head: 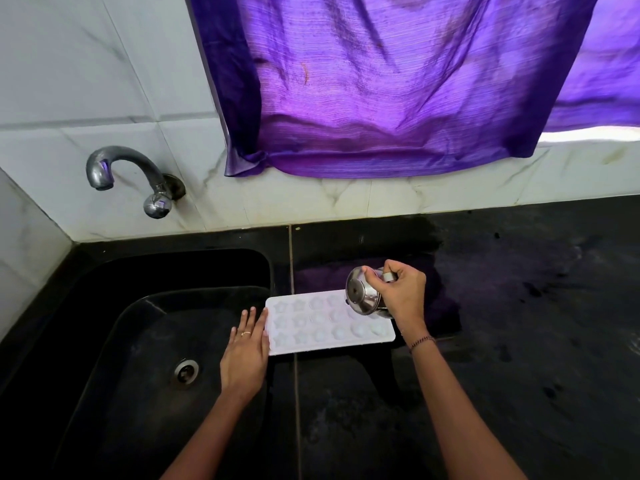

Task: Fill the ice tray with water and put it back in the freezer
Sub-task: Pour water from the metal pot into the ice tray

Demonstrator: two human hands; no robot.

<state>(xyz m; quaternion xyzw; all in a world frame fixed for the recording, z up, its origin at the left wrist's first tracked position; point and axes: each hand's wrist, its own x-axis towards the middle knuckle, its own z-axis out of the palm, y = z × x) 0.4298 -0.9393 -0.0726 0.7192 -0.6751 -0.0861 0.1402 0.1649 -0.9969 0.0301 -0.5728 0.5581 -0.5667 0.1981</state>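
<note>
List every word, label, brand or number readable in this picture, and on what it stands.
None can be read.
The tap bears a small mark near its knob, too blurred to read.
The ice tray, the steel cup and the curtain show no text.
</note>
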